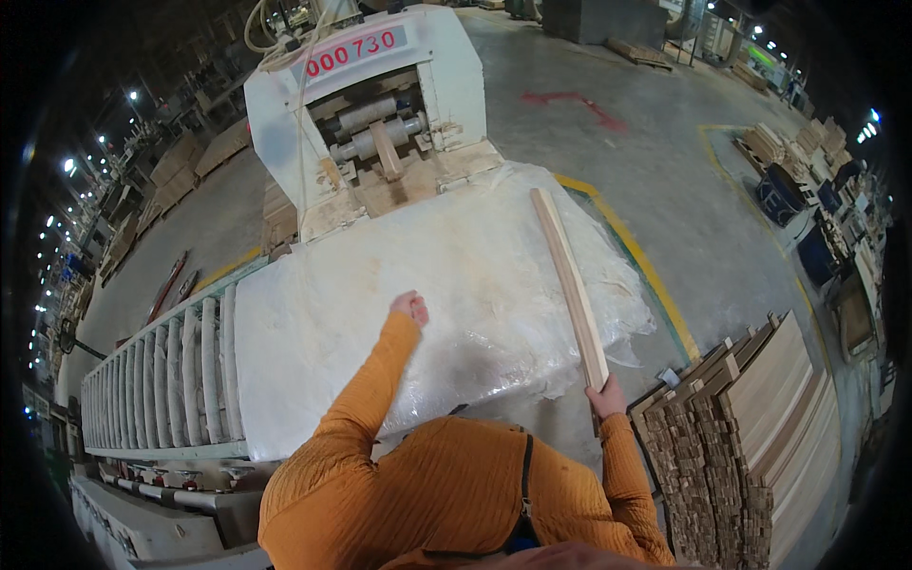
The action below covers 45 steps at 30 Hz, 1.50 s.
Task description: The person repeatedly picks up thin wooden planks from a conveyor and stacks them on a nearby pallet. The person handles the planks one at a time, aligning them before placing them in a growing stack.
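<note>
Plastic-wrapped table (456,285), right hand (608,397) in closed grip around wooden strip (570,285).

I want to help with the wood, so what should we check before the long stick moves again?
1. Right hand gripping the long pale wooden strip at its near end: ok.
2. Strip's far end resting on the white plastic-covered table: ok.
3. Left hand away from the grey steel rollers of the white machine: ok, it rests on the plastic.
4. Short wooden piece sitting in the roller opening: not ok, mouth is occupied.
5. Rollers turning or stopped: cannot tell.
6. Stack of cut wooden strips beside the right arm, standing neatly: ok.
</note>
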Each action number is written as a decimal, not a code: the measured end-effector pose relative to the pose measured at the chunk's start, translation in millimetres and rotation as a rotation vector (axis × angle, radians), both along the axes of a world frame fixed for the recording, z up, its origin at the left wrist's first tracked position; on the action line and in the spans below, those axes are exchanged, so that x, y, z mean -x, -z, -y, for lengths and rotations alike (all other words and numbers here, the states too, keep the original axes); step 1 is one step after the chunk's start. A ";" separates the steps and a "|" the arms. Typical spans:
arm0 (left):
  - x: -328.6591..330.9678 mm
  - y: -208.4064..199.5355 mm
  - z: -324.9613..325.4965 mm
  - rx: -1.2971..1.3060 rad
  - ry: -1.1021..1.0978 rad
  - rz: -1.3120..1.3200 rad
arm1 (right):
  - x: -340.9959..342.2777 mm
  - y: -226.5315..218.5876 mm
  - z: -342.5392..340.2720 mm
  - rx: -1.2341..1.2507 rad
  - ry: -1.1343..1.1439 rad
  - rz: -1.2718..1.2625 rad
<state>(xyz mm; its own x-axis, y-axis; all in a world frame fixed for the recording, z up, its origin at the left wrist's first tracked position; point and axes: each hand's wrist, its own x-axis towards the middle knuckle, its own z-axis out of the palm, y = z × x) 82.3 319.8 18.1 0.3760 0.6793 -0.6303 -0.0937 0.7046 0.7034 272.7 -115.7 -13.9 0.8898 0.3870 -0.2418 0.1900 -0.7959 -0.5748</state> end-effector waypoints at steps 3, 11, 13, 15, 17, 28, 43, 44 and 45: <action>4.5 -4.1 -71.0 0.102 -0.019 -0.053 | -2.1 -9.9 -12.0 0.039 0.005 0.015; -77.9 -23.2 -179.4 -0.044 -0.056 0.188 | -11.3 -22.7 -61.2 0.128 -0.039 0.270; -89.8 -29.0 -201.4 0.009 -0.142 0.164 | -4.4 -22.9 -63.6 0.165 -0.002 0.350; -94.7 -37.1 -220.5 -0.025 -0.121 0.227 | 2.5 -21.4 -69.9 0.225 0.018 0.392; -102.7 -46.4 -234.3 -0.012 -0.116 0.232 | 8.4 -19.5 -77.3 0.304 0.102 0.347; -142.7 -57.8 -220.1 -0.566 0.164 -0.223 | -22.8 -24.2 -109.7 0.351 -0.036 0.442; -111.4 -45.9 -125.3 -0.764 0.132 -0.424 | 57.2 -40.8 -112.3 -0.491 -0.152 0.212; -108.3 -46.4 -120.7 -0.766 0.137 -0.421 | 59.0 -40.4 -115.1 -0.534 -0.088 0.017; -105.0 -47.2 -116.0 -0.768 0.146 -0.415 | 60.8 -40.4 -118.4 -0.619 -0.130 -0.026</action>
<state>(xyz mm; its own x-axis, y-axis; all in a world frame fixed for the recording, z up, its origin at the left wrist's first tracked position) 187.4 435.8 65.3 0.3345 0.9340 -0.1251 0.3282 0.0090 0.9446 211.9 2.7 26.5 0.8231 0.5665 0.0400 0.2420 -0.2863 -0.9271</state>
